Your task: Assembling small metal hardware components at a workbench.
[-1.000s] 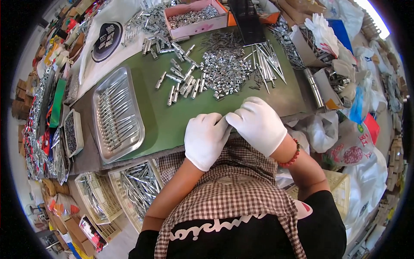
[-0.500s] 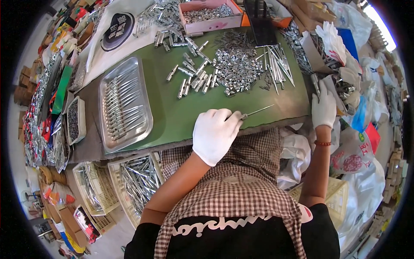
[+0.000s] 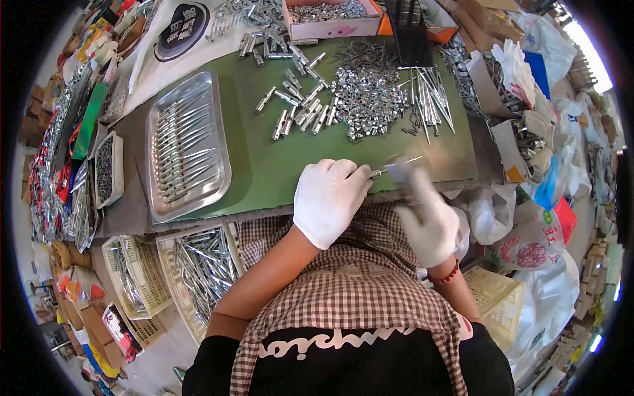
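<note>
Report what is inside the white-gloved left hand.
Gripped in the white-gloved left hand is a slim silver metal piece; its thin shaft shows, partly covered by the blurred white-gloved right hand. The end within the left hand is covered and unseen.

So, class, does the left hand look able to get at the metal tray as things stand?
Probably yes: only green mat shows between the left hand and the metal tray, though the fingers hold a slim metal piece.
</note>
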Demonstrator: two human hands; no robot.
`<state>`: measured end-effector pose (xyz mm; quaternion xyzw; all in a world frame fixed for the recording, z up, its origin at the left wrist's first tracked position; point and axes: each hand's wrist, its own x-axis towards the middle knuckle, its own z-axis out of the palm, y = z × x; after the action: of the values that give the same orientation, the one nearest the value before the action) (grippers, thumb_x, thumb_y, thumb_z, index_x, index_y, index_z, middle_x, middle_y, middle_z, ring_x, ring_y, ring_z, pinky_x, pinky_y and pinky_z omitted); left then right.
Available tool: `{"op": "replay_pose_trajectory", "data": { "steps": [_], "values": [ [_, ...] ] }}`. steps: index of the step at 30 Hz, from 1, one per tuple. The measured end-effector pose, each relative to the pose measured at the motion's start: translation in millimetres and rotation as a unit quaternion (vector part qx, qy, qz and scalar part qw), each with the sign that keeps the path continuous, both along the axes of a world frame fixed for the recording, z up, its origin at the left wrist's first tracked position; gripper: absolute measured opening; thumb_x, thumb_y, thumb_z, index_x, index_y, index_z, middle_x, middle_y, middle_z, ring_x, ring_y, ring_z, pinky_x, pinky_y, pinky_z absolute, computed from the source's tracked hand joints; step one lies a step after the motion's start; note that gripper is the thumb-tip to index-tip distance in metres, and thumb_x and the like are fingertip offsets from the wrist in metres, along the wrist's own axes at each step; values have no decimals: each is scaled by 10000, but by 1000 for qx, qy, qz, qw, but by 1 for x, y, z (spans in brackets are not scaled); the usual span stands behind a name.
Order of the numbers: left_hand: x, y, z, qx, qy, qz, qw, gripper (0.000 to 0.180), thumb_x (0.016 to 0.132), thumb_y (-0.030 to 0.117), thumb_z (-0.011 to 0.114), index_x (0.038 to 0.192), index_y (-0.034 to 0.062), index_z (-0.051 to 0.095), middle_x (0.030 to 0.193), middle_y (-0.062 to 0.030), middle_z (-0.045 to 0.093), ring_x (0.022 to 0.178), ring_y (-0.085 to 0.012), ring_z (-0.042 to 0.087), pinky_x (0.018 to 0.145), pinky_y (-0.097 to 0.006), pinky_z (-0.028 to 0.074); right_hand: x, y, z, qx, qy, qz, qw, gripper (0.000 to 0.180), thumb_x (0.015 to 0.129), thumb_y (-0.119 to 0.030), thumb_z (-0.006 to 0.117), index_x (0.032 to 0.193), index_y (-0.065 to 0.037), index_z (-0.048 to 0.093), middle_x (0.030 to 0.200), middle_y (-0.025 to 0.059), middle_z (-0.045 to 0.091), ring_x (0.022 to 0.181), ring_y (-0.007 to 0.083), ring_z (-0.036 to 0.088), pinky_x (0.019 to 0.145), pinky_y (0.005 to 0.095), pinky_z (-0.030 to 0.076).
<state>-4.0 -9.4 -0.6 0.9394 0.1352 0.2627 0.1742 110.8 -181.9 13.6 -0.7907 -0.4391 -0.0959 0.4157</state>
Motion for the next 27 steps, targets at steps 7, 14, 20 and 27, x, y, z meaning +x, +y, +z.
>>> {"op": "replay_pose_trajectory", "data": {
  "steps": [7,14,20,27],
  "values": [
    [1,-1,-3,0,0,8,1000,167,841,186,718,999,130,726,837,-23,625,792,-268,611,704,-410,461,59,-15,4,-80,-9,-99,992,568,898,-150,718,1440,-92,557,1181,175,721,972,258,733,839,358,551],
    [5,2,3,-26,-8,0,1000,189,812,168,738,998,131,742,845,-45,631,797,-273,615,707,-412,470,152,-14,6,-184,-330,-199,904,361,907,-280,688,1248,-163,676,1026,125,692,976,346,650,858,448,510],
    [11,1,12,-14,-14,-11,1000,181,797,182,751,971,131,753,844,-51,626,793,-275,613,713,-410,485,199,53,0,-245,-144,-100,953,257,906,-301,653,1026,-80,707,988,173,695,948,386,659,861,486,520],
    [20,-2,16,30,49,-3,998,100,771,201,698,768,108,663,822,-71,620,779,-289,630,694,-422,509,188,81,15,-400,-84,-142,902,401,892,-401,605,1082,-56,680,1112,245,680,1046,443,643,896,519,519]
  ]
}}
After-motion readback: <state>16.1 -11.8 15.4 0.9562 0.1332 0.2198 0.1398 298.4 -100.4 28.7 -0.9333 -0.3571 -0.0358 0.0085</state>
